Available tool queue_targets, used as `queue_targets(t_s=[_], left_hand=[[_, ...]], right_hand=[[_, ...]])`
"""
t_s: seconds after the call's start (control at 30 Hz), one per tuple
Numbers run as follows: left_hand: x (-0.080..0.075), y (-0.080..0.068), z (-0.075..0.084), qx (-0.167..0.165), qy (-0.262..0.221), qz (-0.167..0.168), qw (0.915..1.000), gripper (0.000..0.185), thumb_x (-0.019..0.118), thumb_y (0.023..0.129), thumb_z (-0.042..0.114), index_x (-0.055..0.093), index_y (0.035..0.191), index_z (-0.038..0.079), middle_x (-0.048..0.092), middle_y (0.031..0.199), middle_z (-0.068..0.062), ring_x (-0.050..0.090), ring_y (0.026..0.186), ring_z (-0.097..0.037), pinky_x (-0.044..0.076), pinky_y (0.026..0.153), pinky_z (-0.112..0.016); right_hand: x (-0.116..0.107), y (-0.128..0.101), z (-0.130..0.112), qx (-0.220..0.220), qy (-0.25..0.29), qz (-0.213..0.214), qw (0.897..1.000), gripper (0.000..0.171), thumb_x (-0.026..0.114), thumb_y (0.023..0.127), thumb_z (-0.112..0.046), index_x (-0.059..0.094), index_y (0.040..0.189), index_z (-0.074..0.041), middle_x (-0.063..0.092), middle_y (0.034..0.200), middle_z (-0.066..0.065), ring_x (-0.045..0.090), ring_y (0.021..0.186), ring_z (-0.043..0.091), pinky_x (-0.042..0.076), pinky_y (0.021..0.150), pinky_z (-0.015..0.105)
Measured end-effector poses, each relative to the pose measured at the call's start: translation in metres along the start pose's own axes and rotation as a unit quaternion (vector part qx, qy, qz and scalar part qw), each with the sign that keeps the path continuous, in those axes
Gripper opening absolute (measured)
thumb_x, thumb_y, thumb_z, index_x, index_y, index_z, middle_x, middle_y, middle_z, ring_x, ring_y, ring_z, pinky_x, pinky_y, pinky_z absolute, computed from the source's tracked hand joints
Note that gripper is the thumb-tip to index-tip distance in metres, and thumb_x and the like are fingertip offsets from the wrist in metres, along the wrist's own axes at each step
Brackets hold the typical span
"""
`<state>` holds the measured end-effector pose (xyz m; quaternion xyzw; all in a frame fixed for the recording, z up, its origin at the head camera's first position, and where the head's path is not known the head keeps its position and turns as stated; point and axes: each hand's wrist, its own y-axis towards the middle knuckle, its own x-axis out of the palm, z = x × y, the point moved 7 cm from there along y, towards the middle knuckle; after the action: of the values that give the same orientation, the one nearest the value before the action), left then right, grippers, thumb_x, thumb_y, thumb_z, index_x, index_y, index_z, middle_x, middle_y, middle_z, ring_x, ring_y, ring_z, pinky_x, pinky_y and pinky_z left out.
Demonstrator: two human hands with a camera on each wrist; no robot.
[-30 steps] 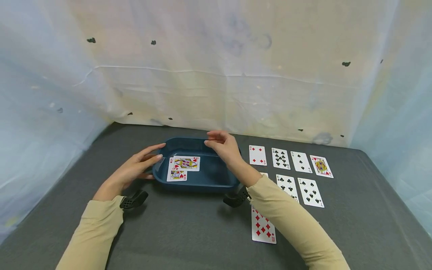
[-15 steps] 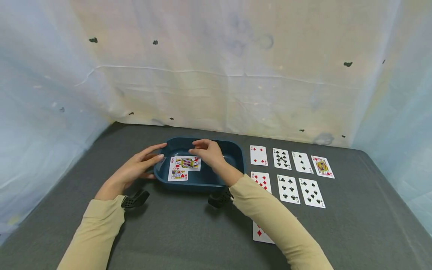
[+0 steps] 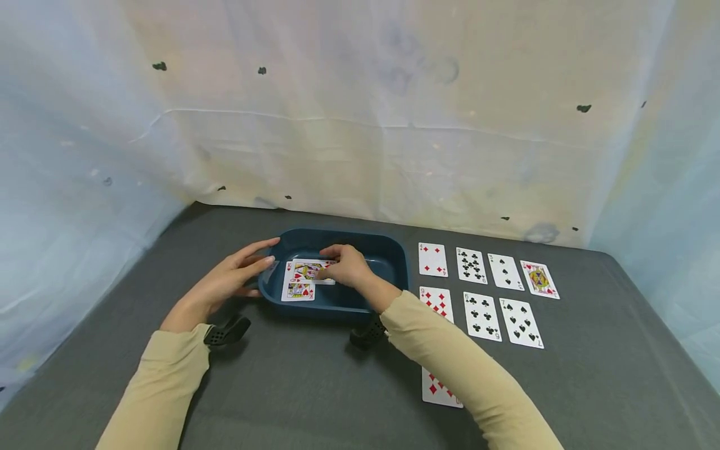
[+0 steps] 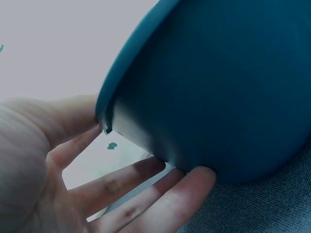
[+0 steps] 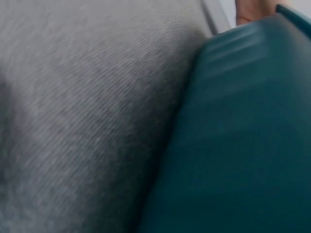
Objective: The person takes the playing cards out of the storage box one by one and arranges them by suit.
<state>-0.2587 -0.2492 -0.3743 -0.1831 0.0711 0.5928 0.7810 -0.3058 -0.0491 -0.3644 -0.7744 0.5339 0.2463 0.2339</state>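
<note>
My left hand holds the left end of a dark blue oval tray. In the left wrist view, its thumb lies over the rim while the other fingers press the tray's outer wall. Two face cards of hearts lie overlapping inside: an upright king underneath and a sideways card on top. Over the right end of that top card is my right hand. Its bent thumb and index finger stay apart, the thumb tip at the card. Contact is unclear. The right wrist view has only the tray's outer side and the cloth.
Face-up cards lie right of the tray: a back row from the four of diamonds to a red face card, then the nine of diamonds, six of clubs and seven of spades. My right sleeve covers part of another diamond card.
My right hand has moved left and down from the tray's far right rim to the two cards inside. The left hand has kept its place on the tray.
</note>
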Motion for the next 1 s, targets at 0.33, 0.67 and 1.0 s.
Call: queue_targets(t_s=[0.33, 0.67, 1.0], left_hand=[[0.000, 0.000, 0.001, 0.009, 0.002, 0.001, 1.0000, 0.064, 0.052, 0.097, 0.046, 0.024, 0.153, 0.031, 0.025, 0.154, -0.021, 0.036, 0.135, -0.041, 0.054, 0.085, -0.044], [0.002, 0.001, 0.003, 0.015, 0.011, 0.004, 0.9998, 0.061, 0.050, 0.099, 0.043, 0.025, 0.152, 0.030, 0.025, 0.155, -0.020, 0.037, 0.133, -0.041, 0.054, 0.085, -0.045], [0.001, 0.000, 0.003, 0.011, 0.006, 0.004, 0.9999, 0.062, 0.051, 0.098, 0.044, 0.024, 0.153, 0.029, 0.024, 0.155, -0.020, 0.036, 0.134, -0.042, 0.054, 0.086, -0.046]], right_hand=[[0.004, -0.003, 0.000, 0.004, -0.153, -0.010, 0.988, 0.056, 0.084, 0.075, -0.026, 0.063, 0.125, -0.014, 0.053, 0.115, 0.010, 0.043, 0.106, 0.025, 0.035, 0.093, 0.041], [-0.006, -0.009, 0.000, 0.039, -0.103, -0.003, 0.994, 0.036, 0.084, 0.073, -0.018, 0.059, 0.098, -0.007, 0.053, 0.102, 0.010, 0.047, 0.091, 0.021, 0.042, 0.077, 0.031], [-0.020, -0.023, -0.009, 0.013, 0.013, -0.002, 1.000, 0.044, 0.068, 0.082, 0.002, 0.056, 0.123, -0.009, 0.062, 0.107, 0.012, 0.059, 0.094, 0.024, 0.051, 0.071, 0.030]])
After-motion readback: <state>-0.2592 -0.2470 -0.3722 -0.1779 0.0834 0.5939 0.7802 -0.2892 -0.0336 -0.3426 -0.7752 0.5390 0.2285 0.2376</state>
